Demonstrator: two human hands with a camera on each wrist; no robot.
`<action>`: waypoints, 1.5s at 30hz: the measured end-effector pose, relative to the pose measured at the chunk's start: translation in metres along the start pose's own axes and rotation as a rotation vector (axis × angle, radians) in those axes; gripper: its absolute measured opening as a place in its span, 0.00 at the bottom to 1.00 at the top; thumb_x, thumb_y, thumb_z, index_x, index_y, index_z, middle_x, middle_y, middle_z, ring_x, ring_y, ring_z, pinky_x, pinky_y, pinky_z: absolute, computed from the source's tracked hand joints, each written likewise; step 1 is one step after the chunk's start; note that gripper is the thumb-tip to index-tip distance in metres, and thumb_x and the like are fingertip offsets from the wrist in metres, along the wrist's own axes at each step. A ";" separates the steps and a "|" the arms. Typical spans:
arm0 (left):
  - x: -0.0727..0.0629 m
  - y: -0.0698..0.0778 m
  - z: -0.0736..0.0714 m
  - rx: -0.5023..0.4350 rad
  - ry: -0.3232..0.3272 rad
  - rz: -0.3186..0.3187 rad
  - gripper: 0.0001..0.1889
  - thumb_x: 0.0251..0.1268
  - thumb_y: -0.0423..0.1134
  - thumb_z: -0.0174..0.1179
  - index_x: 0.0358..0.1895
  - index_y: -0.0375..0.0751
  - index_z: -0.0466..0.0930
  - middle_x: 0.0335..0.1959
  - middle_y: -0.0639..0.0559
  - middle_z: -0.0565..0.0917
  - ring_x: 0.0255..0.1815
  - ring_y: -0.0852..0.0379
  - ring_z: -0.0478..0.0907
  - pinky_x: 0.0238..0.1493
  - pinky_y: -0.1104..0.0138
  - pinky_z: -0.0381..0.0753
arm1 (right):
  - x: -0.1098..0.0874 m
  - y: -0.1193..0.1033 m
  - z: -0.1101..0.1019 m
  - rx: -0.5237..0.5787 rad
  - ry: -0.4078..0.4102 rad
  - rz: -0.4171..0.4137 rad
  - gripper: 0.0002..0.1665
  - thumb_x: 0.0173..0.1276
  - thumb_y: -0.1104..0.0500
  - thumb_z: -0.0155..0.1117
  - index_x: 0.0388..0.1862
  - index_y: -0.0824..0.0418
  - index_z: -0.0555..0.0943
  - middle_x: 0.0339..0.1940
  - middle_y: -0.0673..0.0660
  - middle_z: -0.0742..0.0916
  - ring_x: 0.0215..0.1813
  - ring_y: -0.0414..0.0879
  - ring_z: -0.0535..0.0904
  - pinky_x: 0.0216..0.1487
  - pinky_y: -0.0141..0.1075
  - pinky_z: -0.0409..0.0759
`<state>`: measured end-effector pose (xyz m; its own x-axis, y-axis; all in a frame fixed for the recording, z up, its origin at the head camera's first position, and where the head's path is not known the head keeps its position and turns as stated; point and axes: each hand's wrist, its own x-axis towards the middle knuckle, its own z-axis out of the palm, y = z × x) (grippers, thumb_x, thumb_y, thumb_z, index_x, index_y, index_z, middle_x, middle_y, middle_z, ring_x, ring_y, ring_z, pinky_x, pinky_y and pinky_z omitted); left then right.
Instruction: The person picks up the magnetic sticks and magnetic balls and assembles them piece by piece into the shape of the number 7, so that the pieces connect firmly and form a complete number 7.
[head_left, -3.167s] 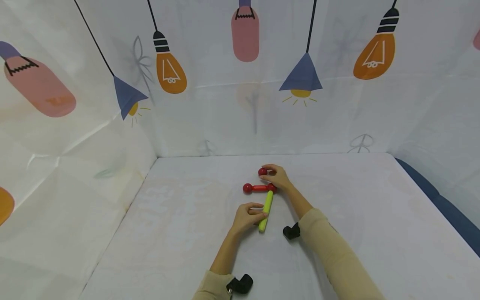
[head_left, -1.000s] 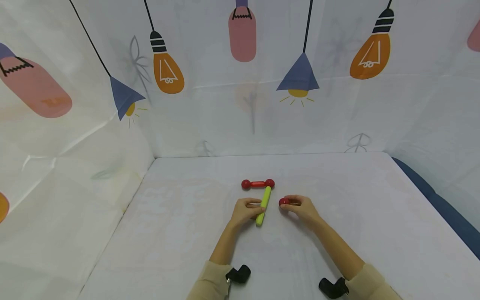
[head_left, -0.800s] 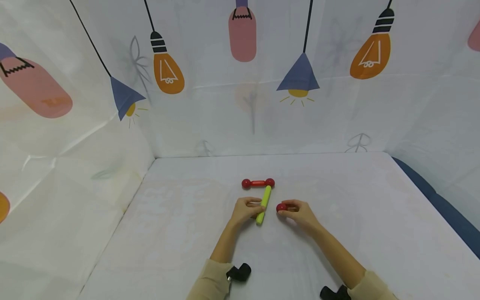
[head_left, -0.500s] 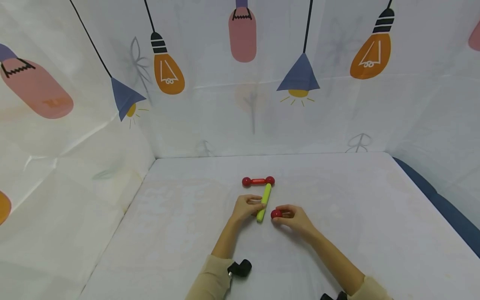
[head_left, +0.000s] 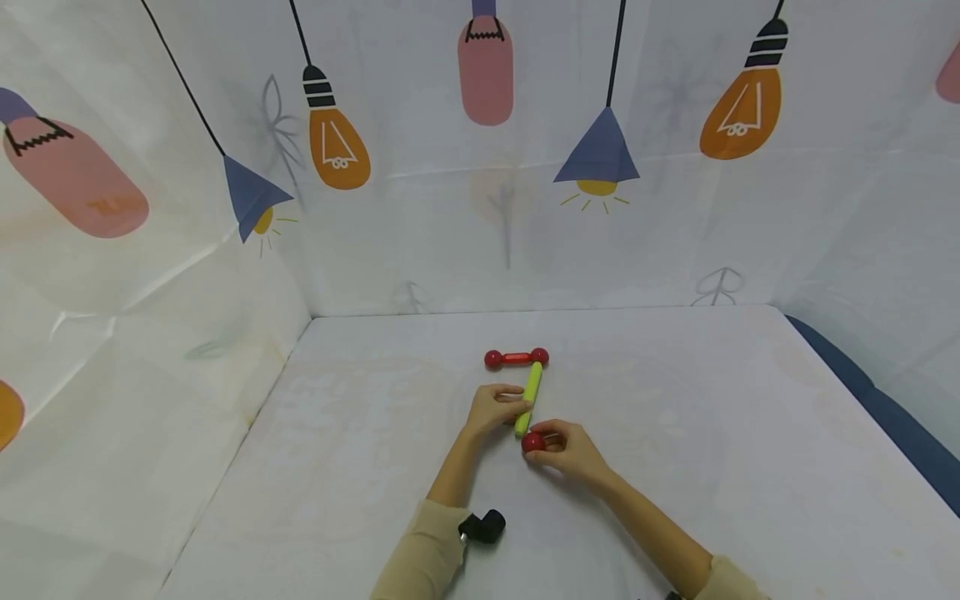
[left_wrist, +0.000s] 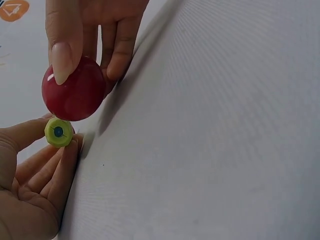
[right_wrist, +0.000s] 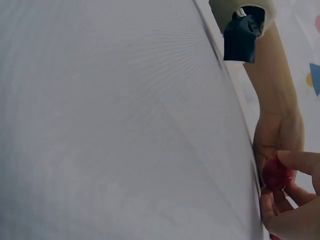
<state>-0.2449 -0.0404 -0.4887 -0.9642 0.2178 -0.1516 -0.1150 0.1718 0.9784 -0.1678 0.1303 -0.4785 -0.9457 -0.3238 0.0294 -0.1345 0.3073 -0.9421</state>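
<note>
My left hand (head_left: pixel 497 407) pinches a yellow-green rod (head_left: pixel 528 397) between thumb and fingers. The rod's far end meets a red ball (head_left: pixel 540 357), which a short red rod (head_left: pixel 517 358) links to another red ball (head_left: pixel 492 359). In the left wrist view the yellow-green rod's near end (left_wrist: pixel 59 132) faces the camera, with a small dark round spot at its centre. My right hand (head_left: pixel 572 452) pinches a loose red ball (head_left: pixel 532 442) right at that near end. The right wrist view shows this red ball (right_wrist: pixel 277 173) between thumb and fingers.
A white tabletop (head_left: pixel 360 433) lies under everything. White sheets printed with lamps and bulbs hang behind (head_left: pixel 450 225) and at the left. A black wrist-camera mount (head_left: pixel 483 527) sticks out from the left sleeve (head_left: pixel 423 554).
My right hand has carried the loose red ball from beside the far ball, round to the right and back to the yellow-green rod's near end. My left hand keeps its hold, drifting slightly away.
</note>
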 end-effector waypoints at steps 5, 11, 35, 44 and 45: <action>0.002 -0.001 0.001 -0.030 -0.010 0.016 0.20 0.53 0.34 0.68 0.49 0.27 0.79 0.41 0.34 0.84 0.36 0.51 0.84 0.33 0.65 0.84 | 0.001 -0.001 0.006 -0.038 0.011 -0.028 0.22 0.56 0.65 0.70 0.46 0.76 0.76 0.40 0.66 0.84 0.40 0.52 0.81 0.41 0.31 0.81; -0.002 0.005 0.001 -0.047 -0.021 0.034 0.20 0.54 0.31 0.66 0.49 0.23 0.78 0.39 0.31 0.84 0.33 0.52 0.84 0.32 0.65 0.84 | 0.003 0.001 0.011 -0.100 0.048 -0.050 0.21 0.53 0.64 0.71 0.44 0.72 0.77 0.37 0.60 0.84 0.39 0.48 0.79 0.39 0.30 0.79; -0.002 -0.003 0.004 -0.017 0.042 0.033 0.19 0.52 0.34 0.68 0.47 0.28 0.81 0.36 0.37 0.86 0.27 0.58 0.83 0.29 0.68 0.83 | 0.008 -0.004 0.021 -0.128 0.085 -0.026 0.22 0.51 0.63 0.74 0.41 0.67 0.74 0.36 0.58 0.84 0.36 0.48 0.79 0.35 0.29 0.77; -0.004 -0.003 0.004 -0.027 0.047 0.058 0.20 0.52 0.33 0.68 0.47 0.26 0.80 0.38 0.34 0.85 0.27 0.56 0.83 0.29 0.68 0.83 | 0.008 -0.004 0.021 -0.141 0.073 -0.053 0.21 0.52 0.62 0.73 0.43 0.67 0.75 0.37 0.58 0.84 0.36 0.47 0.80 0.34 0.29 0.77; -0.004 -0.003 0.005 -0.021 0.051 0.062 0.19 0.52 0.34 0.68 0.47 0.26 0.80 0.38 0.35 0.85 0.28 0.56 0.83 0.29 0.68 0.83 | 0.008 -0.003 0.021 -0.149 0.068 -0.063 0.21 0.53 0.61 0.72 0.43 0.67 0.76 0.37 0.58 0.84 0.36 0.47 0.79 0.34 0.29 0.77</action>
<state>-0.2394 -0.0374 -0.4919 -0.9804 0.1781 -0.0839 -0.0593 0.1389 0.9885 -0.1693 0.1080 -0.4819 -0.9512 -0.2867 0.1141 -0.2316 0.4190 -0.8779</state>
